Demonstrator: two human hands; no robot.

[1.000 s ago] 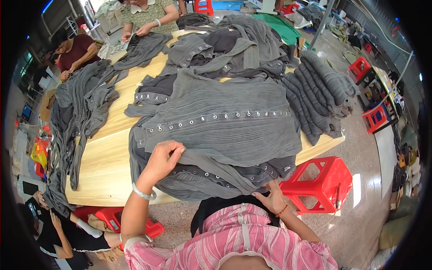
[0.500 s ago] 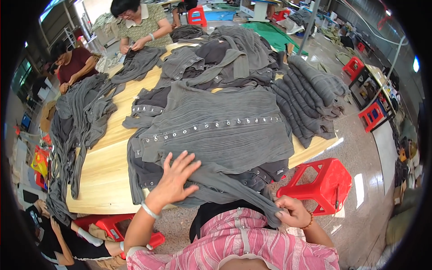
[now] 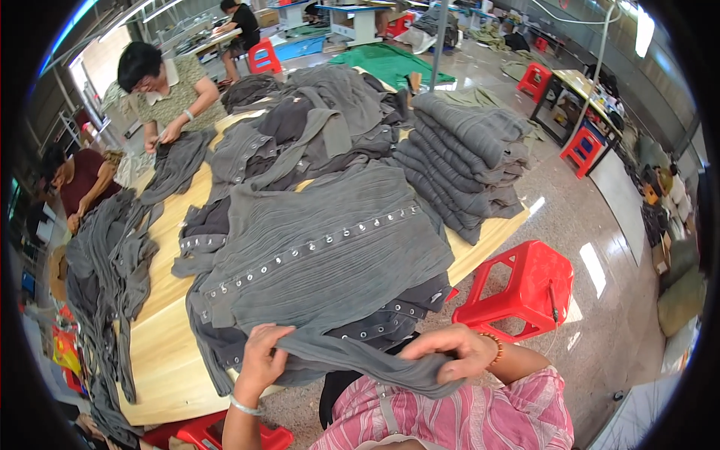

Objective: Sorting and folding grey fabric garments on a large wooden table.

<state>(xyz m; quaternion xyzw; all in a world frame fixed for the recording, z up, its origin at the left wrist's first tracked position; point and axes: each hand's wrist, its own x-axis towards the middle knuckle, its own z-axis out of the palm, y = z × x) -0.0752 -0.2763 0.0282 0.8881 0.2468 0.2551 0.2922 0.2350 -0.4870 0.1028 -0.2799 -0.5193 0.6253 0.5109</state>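
Hands have shifted: the left hand [image 3: 262, 360], flat on the grey ribbed garment [image 3: 330, 255] half a second ago, now has its fingers clamped on its sleeve [image 3: 360, 360] at the bench [image 3: 161, 367] edge, while the right hand [image 3: 454, 352] grips the sleeve's other end, stretching it straight, likely for folding.
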